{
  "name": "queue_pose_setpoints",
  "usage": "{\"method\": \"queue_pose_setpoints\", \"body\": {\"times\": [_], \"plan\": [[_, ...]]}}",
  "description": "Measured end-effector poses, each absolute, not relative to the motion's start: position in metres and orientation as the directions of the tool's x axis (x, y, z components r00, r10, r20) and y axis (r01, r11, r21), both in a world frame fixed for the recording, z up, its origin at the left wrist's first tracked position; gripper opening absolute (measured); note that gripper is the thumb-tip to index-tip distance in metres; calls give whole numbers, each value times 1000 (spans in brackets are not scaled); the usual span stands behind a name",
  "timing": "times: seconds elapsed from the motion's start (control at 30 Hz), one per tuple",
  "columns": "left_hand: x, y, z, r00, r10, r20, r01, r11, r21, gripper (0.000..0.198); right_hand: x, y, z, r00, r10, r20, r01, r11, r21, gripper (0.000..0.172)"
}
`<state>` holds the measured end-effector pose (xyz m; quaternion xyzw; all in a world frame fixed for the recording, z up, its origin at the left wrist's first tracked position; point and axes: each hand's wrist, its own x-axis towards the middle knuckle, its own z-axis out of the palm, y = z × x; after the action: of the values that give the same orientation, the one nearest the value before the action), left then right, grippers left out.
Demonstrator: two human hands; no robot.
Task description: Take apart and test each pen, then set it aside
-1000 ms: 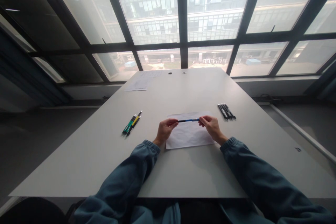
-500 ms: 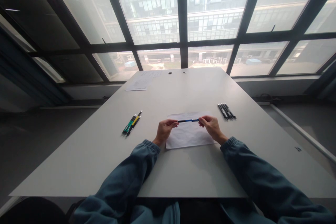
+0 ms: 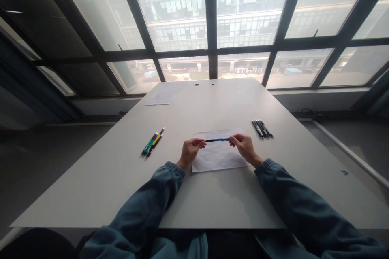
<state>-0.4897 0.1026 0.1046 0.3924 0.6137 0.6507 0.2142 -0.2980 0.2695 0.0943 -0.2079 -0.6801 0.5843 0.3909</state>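
Note:
A blue pen [image 3: 217, 140] with a black grip lies level between my hands, above a sheet of white paper [image 3: 220, 160]. My left hand [image 3: 191, 149] pinches its dark end. At the other end, the fingers of my right hand [image 3: 244, 145] close on the clip end. Both tips of the pen are partly hidden by fingers. To the left lie several pens [image 3: 152, 143] in green, yellow and black, side by side. Several black pens [image 3: 262, 128] form a neat row to the right of my right hand.
The white table [image 3: 100, 186] reaches to the windows. Printed sheets [image 3: 161, 95] lie at its far left, and two small dark spots, one of them [image 3: 197, 84], sit near the far edge. A small dark mark [image 3: 344, 173] is at the right.
Almost nothing differs. Both hands keep hold of the pen in nearly the same place, with only a very slight shift to the left.

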Motion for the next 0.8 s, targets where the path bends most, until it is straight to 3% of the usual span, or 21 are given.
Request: {"method": "queue_pose_setpoints", "body": {"times": [0.8], "plan": [[-497, 104, 100, -554, 756, 350, 359, -163, 919, 40, -299, 270, 96, -574, 765, 292, -181, 229, -956, 40]]}}
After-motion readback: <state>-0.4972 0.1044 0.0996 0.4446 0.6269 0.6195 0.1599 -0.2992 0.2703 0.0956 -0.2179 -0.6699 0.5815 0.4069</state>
